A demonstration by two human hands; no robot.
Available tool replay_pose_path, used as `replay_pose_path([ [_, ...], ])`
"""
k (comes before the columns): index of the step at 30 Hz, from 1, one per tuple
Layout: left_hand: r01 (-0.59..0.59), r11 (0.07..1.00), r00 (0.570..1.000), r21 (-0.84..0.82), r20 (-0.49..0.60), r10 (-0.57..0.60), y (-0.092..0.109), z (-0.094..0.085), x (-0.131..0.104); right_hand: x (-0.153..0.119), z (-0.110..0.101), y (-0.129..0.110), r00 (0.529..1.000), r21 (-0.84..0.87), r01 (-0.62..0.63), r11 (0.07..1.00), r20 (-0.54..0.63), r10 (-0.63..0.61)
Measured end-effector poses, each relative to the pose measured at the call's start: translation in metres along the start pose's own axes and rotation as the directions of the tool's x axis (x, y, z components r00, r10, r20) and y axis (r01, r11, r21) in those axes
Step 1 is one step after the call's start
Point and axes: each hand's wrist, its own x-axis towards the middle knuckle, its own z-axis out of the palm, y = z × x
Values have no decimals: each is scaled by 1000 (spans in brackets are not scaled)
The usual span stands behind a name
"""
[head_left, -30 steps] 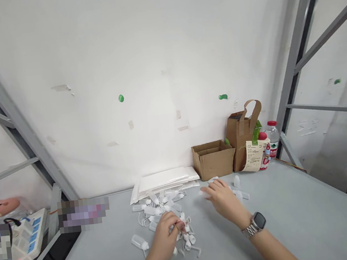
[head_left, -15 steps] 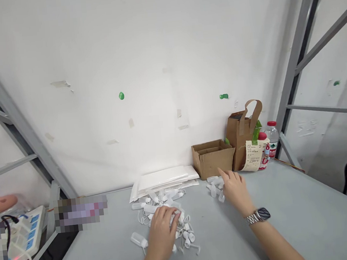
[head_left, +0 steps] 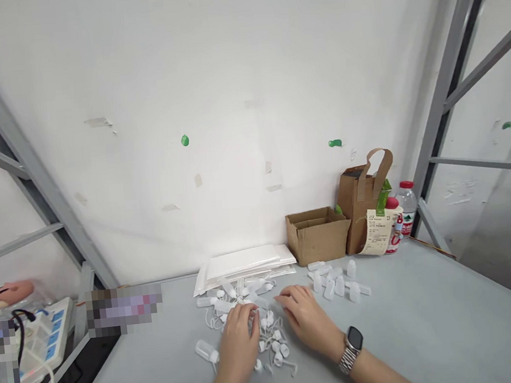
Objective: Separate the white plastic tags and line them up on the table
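A pile of small translucent squeeze bottles (head_left: 222,306), white caps (head_left: 278,358) and thin white tubes lies in front of me. My left hand (head_left: 240,338) is over the pile's near side, fingers curled and thumb close to them; whatever they hold is hidden. At the pile's right edge is my right hand (head_left: 309,321), wearing a metal-banded watch, its fingers stretched toward the left hand with nothing visible in them. Farther right, a second group of small bottles without tubes (head_left: 339,285) lies and stands on the table. One bottle (head_left: 205,351) lies apart on the left.
White flat packets (head_left: 244,261) are stacked against the wall. Beside them stand an open cardboard box (head_left: 322,239), a brown paper bag (head_left: 355,205) and a red-capped water bottle (head_left: 407,206). A power strip (head_left: 54,337) with cables sits at the left, past the grey table's (head_left: 416,333) edge.
My right hand has moved left and nearer, from the right group of bottles to the main pile, uncovering more bottles there. The left hand stays over the pile, and the view has shifted slightly.
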Motion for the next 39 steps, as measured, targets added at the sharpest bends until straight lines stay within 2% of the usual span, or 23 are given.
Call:
replay_pose_path([
  [4, -4, 989, 1000, -145, -3, 3, 4, 2, 0, -1, -1, -15, 996, 253, -42, 967, 81, 22],
  [7, 34, 956, 999, -291, 4, -35, 9, 1, 2, -1, 1, -22, 984, 403, -157, 902, 144, 107],
  [10, 54, 924, 999, -379, 23, -49, 12, -2, 3, 0, 7, -26, 964, 487, -260, 834, 188, 190],
  [13, 58, 919, 998, -391, 33, -49, 12, -3, 4, 2, 10, -24, 956, 482, -293, 826, 177, 236],
  [15, 57, 944, 998, -325, 6, -58, 8, -4, 4, 2, 10, -18, 953, 408, -303, 861, 149, 264],
  [18, 64, 995, 995, -82, -75, -70, -1, -4, 3, 1, 5, -8, 953, 231, -303, 925, 88, 290],
  [21, 83, 983, 994, 163, -89, -69, -7, -4, 2, 1, -2, 0, 960, 109, -280, 954, 49, 276],
  [23, 90, 966, 995, 244, -71, -75, -8, -4, 1, 1, -6, 1, 965, 87, -263, 961, 35, 261],
  [28, 101, 948, 994, 303, -68, -85, -8, 0, 1, 1, -9, -3, 972, 34, -235, 971, 29, 234],
  [35, 20, 896, 995, 443, -96, 25, -12, 3, 3, 0, -7, -5, 964, 11, -259, 966, 71, 258],
  [39, -3, 900, 994, 436, -97, 50, -15, 2, 5, -1, -7, -7, 971, 24, -231, 973, 63, 229],
])
